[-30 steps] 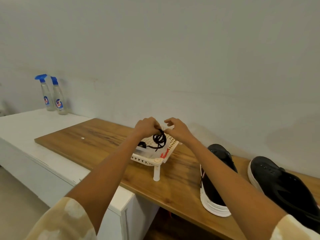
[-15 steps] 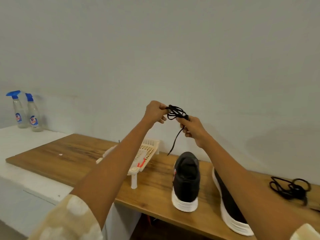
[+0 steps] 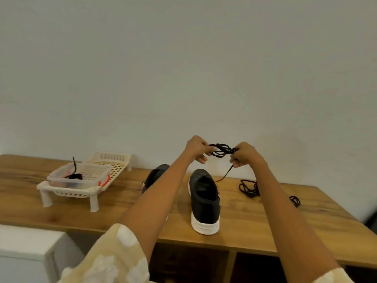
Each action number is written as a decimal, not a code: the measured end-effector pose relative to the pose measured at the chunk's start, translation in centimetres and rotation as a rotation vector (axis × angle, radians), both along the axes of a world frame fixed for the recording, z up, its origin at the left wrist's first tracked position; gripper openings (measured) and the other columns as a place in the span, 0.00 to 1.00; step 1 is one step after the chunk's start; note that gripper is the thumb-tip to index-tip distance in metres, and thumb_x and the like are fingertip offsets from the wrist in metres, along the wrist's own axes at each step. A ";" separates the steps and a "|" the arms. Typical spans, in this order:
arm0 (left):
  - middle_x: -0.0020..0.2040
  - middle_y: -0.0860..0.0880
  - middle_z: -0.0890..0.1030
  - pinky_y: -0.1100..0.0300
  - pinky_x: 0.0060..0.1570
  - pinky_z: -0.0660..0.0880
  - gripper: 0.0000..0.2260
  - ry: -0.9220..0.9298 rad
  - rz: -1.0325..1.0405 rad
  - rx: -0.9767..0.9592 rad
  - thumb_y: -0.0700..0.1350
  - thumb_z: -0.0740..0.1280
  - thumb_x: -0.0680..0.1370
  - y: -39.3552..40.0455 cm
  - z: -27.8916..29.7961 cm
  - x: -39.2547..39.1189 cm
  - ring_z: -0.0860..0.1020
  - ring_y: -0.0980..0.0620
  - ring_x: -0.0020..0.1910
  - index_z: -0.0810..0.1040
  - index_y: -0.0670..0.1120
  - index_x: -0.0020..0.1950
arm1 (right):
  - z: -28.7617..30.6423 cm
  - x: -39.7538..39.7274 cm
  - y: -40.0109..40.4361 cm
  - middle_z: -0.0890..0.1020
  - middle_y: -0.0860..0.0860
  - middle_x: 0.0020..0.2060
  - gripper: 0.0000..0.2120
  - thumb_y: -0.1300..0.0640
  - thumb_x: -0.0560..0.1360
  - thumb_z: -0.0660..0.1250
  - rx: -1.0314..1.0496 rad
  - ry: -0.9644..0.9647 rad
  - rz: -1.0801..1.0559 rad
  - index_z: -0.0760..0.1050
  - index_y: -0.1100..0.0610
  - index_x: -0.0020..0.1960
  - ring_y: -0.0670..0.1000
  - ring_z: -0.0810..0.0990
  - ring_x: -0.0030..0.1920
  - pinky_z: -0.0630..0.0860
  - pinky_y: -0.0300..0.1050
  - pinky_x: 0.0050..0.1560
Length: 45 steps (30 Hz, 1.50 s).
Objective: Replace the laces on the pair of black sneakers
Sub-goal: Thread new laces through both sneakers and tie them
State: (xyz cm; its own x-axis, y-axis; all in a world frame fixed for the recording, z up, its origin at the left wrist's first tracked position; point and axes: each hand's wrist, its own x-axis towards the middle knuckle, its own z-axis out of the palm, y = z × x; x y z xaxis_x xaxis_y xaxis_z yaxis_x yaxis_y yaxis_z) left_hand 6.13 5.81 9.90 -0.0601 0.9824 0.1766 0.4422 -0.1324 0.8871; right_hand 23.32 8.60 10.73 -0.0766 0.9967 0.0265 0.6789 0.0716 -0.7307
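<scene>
A bundled black lace (image 3: 221,150) is held up in the air between both hands, above and behind the sneakers. The left hand (image 3: 197,147) pinches its left side with curled fingers; the right hand (image 3: 245,154) pinches its right side, and one loose end hangs from there down toward the right sneaker (image 3: 204,201). That sneaker stands on the wooden table (image 3: 265,225) with its white heel toward the camera. The left sneaker (image 3: 154,176) stands beside it, partly hidden by the left forearm. Another black lace (image 3: 248,187) lies on the table right of the sneakers. To the left stands a white rack (image 3: 89,176) holding a clear tub (image 3: 79,175) with a dark lace in it.
</scene>
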 end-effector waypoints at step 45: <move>0.74 0.46 0.65 0.44 0.72 0.56 0.34 0.883 -0.357 -0.220 0.55 0.70 0.74 5.9 -7.6 7.1 0.63 0.44 0.73 0.59 0.50 0.75 | -4.5 1.8 1.8 0.80 0.53 0.39 0.05 0.63 0.80 0.60 0.370 1.137 0.108 0.73 0.58 0.54 0.48 0.79 0.39 0.79 0.42 0.45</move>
